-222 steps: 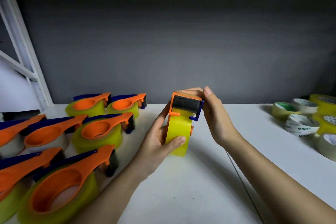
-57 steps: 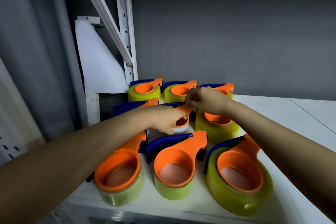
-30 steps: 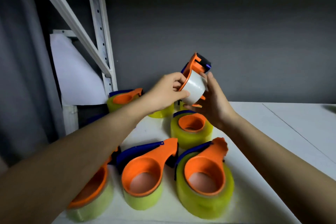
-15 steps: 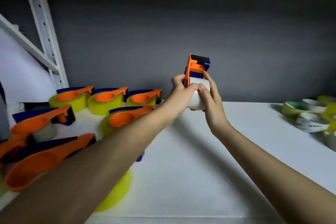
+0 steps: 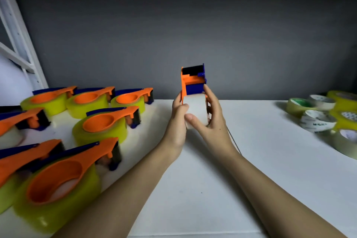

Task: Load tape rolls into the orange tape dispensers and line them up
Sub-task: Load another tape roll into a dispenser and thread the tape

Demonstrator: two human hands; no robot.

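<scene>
Lowered since half a sec ago: both hands and the held dispenser [image 5: 193, 81] now sit nearer the white table [image 5: 270, 160], centre of view, cutter end up. Its clear tape roll [image 5: 195, 111] sits in the frame, facing the camera.

Left hand [image 5: 178, 120]: fingers curled round the roll's left side, thumb pressed on the roll face. Right hand [image 5: 210, 121]: fingers wrapped round the right side, thumb across the lower front of the roll. Both grasping the same unit, held above the tabletop, not resting on it.

Loaded dispensers, left: back row of three [image 5: 90, 98] w/ yellow rolls, lying flat, side by side. One yellow [image 5: 104, 127] in front of those. Nearer: big yellow one [image 5: 58, 185] at bottom left; others cut off by the frame edge, incl. one w/ a clear roll [image 5: 11, 131].

Loose tape rolls [image 5: 318, 120] at right edge, clustered, flat on the table, well apart from the hands. Grey wall [image 5: 173, 25] behind; white shelf upright [image 5: 23, 54] at far left.
</scene>
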